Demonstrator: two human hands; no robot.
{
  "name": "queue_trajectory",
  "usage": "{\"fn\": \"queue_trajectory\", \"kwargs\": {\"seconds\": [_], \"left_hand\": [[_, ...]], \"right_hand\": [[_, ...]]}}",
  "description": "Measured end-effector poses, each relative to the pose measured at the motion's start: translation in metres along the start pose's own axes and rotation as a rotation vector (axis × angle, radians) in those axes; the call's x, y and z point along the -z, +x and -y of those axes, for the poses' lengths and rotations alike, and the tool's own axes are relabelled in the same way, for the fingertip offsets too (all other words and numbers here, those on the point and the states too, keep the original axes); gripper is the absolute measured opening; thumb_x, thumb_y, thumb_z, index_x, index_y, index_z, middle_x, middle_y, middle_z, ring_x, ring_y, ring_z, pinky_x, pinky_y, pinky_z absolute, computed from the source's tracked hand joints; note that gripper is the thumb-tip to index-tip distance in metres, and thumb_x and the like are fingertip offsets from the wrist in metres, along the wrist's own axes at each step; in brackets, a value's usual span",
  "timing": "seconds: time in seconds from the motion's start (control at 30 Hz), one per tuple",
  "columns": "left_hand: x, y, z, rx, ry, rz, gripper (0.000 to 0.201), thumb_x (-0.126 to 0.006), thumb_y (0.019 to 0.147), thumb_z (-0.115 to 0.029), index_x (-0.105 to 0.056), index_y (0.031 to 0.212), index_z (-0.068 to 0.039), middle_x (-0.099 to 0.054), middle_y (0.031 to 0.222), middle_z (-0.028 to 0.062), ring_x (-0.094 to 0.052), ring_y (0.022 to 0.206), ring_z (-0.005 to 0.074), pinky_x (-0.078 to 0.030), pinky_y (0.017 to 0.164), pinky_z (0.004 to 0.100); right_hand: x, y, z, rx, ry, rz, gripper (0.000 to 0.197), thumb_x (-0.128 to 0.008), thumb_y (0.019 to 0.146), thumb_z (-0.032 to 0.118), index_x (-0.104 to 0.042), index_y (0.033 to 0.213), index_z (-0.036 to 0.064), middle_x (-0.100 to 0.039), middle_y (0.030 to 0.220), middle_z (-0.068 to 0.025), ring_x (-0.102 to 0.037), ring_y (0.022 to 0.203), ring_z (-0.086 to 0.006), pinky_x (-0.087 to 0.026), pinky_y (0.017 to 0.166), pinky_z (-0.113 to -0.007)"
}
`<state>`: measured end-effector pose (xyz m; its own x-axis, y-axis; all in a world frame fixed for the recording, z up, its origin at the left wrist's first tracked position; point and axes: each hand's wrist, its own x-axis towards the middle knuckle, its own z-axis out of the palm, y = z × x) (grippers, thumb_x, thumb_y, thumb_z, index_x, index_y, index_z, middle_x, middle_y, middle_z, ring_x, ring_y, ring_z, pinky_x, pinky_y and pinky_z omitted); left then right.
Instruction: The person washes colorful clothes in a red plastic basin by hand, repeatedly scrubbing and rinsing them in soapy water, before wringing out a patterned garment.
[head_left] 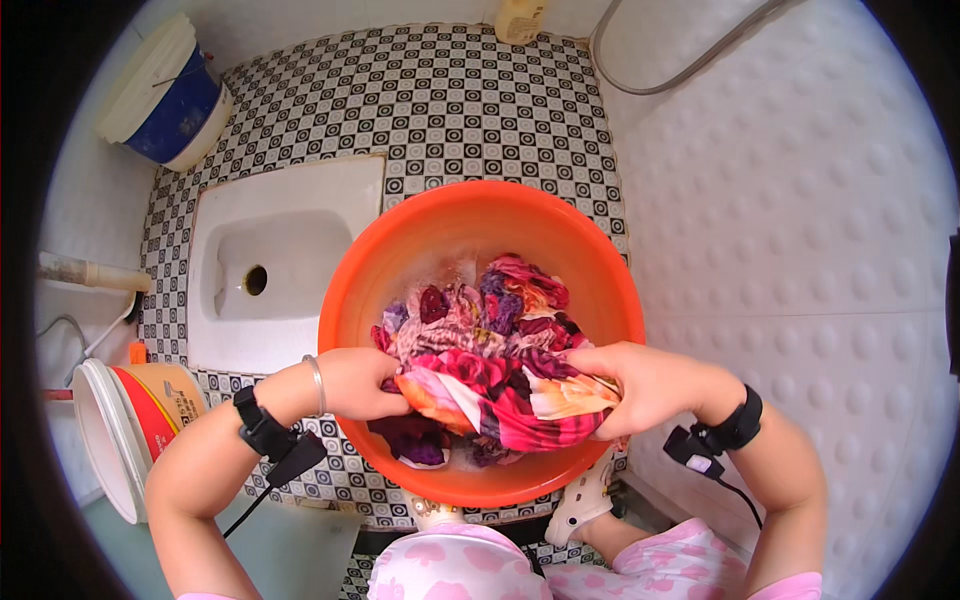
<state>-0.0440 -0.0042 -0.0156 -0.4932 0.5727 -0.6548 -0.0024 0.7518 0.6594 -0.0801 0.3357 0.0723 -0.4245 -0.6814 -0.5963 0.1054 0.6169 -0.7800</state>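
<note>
A wet, multicoloured floral garment (480, 395) in pink, red, orange and purple lies bunched in a large orange basin (350, 250). Both my hands grip its near part and hold it up a little, stretched between them. My left hand (365, 385) is closed on the cloth's left end, its fingertips partly hidden by folds. On the right end, my right hand (640, 385) pinches the fabric, thumb on top. The rest of the cloth sits crumpled in soapy water (445, 270) at the basin's bottom. A dark purple fold (412, 440) hangs below my left hand.
Left of the basin is a white squat toilet (205, 260) set in the checked tile floor (480, 100). A blue-and-white bucket (180, 110) stands far left, another bucket (150, 415) near left. A yellowish bottle (520, 20) and a grey hose (670, 85) are at the back. A white wall (780, 250) rises on the right.
</note>
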Motion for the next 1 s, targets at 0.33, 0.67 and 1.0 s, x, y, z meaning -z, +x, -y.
{"fn": "queue_trajectory", "kwargs": {"seconds": [0.33,0.67,1.0], "left_hand": [[0.012,0.093,0.015,-0.095,-0.019,-0.738,0.034,-0.068,0.084,-0.025,-0.061,0.108,-0.002,-0.042,0.141,0.0248,-0.052,0.118,0.0471,-0.044,0.103,0.0469],[-0.039,0.084,-0.001,0.027,0.402,-0.127,0.077,-0.058,0.086,-0.054,-0.029,0.153,-0.031,-0.013,0.159,0.0268,-0.014,0.138,0.0629,-0.026,0.109,0.0696],[-0.022,0.164,0.008,0.221,0.452,-0.089,0.072,-0.060,0.091,-0.043,-0.029,0.153,-0.023,-0.048,0.137,0.0201,-0.045,0.125,0.0417,-0.043,0.102,0.0499]], "right_hand": [[-0.005,0.099,-0.087,0.019,-0.854,-0.516,0.068,-0.071,0.081,0.030,-0.044,0.144,0.0268,-0.038,0.148,-0.0228,-0.042,0.130,-0.0441,-0.043,0.101,-0.056],[-0.070,0.088,-0.111,0.060,-0.850,-0.303,0.083,-0.084,0.066,0.047,-0.049,0.137,0.0217,-0.043,0.135,-0.0211,-0.047,0.118,-0.0457,-0.049,0.089,-0.051],[-0.021,0.167,-0.133,-0.185,-0.651,-0.044,0.076,-0.087,0.068,0.034,-0.046,0.129,0.0143,-0.051,0.127,-0.0218,-0.056,0.114,-0.0391,-0.053,0.087,-0.046]]}}
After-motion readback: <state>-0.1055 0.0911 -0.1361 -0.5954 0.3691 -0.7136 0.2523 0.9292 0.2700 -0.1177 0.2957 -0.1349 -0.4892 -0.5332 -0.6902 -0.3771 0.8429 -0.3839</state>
